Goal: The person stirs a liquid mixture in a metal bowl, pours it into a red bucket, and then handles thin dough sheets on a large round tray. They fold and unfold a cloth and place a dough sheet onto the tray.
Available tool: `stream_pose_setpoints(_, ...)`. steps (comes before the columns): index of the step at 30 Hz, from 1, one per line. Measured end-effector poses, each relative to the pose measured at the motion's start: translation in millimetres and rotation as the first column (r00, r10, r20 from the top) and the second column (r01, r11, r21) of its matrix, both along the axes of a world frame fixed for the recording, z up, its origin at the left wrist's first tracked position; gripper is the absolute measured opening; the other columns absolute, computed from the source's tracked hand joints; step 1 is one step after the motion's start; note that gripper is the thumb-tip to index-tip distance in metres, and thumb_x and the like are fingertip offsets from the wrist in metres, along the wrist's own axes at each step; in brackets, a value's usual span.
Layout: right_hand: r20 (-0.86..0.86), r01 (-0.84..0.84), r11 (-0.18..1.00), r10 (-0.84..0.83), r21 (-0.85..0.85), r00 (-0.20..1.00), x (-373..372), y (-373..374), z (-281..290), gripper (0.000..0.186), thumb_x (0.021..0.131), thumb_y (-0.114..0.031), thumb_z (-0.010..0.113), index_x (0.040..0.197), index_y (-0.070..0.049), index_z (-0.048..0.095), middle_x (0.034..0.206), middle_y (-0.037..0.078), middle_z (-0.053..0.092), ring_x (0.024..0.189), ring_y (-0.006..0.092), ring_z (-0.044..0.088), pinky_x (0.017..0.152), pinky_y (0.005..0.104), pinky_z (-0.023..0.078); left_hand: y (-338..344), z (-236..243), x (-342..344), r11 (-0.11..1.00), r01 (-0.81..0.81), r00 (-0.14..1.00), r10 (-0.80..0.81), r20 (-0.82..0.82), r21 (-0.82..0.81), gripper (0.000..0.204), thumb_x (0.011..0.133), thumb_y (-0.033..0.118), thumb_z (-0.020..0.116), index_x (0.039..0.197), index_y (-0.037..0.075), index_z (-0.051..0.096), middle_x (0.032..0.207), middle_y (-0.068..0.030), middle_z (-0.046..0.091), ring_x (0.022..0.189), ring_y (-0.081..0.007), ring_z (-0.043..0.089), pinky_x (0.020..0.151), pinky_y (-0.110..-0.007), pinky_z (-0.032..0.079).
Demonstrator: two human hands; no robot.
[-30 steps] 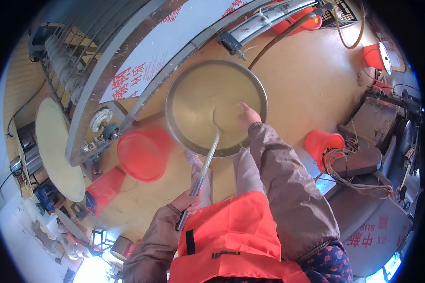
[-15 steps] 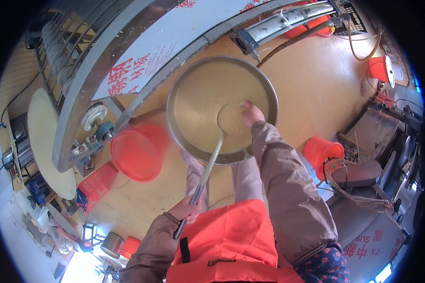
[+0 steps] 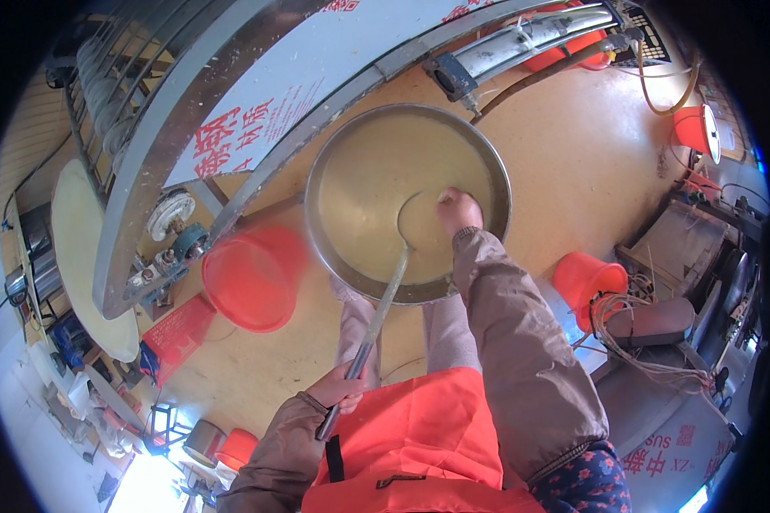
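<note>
— Where's the ladle [image 3: 383, 291]?
— Its bowl sits in the yellow batter of the pan [image 3: 351, 256], right of centre; the long handle runs near and left, out over the rim.

— Who holds it?
— The left hand [image 3: 338, 389], fingers clenched round the handle's near end, elbow bent low beside the orange vest [image 3: 419, 445].

— And the right hand [image 3: 459, 210]?
— Arm stretched far out, sleeve crossing the pan's near rim, hand down at the ladle bowl. Whether those fingers grip anything, I cannot tell; they're tucked under.

— Around the pan?
— A red basin [image 3: 252, 278] just left, a red bucket [image 3: 586, 282] to the right, a grey machine frame [image 3: 145, 197] far left. The legs are mostly hidden under the pan and vest.
</note>
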State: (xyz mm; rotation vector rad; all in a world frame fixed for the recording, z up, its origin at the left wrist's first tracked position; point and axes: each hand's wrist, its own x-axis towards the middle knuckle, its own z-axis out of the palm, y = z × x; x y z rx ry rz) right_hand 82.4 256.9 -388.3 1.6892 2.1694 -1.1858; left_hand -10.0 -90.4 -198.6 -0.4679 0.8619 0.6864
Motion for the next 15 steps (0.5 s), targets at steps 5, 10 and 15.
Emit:
stream_pose_setpoints(5, -0.020, 0.039, 0.999, -0.038, 0.030, 0.999, -2, -3, -1, 0.016, 0.072, -0.017, 0.061, 0.084, -0.011, 0.068, 0.082, 0.015, 0.066, 0.079, 0.0313, 0.065, 0.072, 0.0383, 0.051, 0, -2, -1, 1.000, 0.001, 1.000, -0.001, -0.002, 0.007, 0.018, 0.085, 0.007, 0.057, 0.091, 0.011, 0.041, 0.055, 0.0013, 0.036, 0.037, -0.0086, 0.036, 0.035, -0.025, 0.031)
stream_pose_setpoints(10, -0.181, 0.227, 0.935, -0.282, -0.274, 0.942, 4, 0, 30, 0.014, 0.077, -0.019, 0.064, 0.084, -0.007, 0.067, 0.068, 0.006, 0.061, 0.060, 0.0199, 0.058, 0.055, 0.0317, 0.046, 1, 1, 0, 1.000, 0.031, 0.999, -0.031, -0.043, 0.000, 0.017, 0.084, 0.005, 0.055, 0.091, 0.011, 0.041, 0.056, 0.0013, 0.037, 0.037, -0.0085, 0.035, 0.035, -0.025, 0.031)
stream_pose_setpoints(15, -0.178, 0.266, 0.407, -0.777, -0.874, 0.604, 25, 4, 91, 0.009, 0.086, -0.016, 0.063, 0.090, -0.008, 0.060, 0.063, -0.010, 0.037, 0.049, 0.0012, 0.030, 0.042, 0.0200, 0.025, 6, 5, 0, 0.999, 0.028, 0.999, -0.029, -0.030, -0.041, 0.018, 0.086, 0.006, 0.055, 0.093, 0.012, 0.040, 0.055, 0.0010, 0.038, 0.037, -0.0092, 0.036, 0.035, -0.027, 0.030)
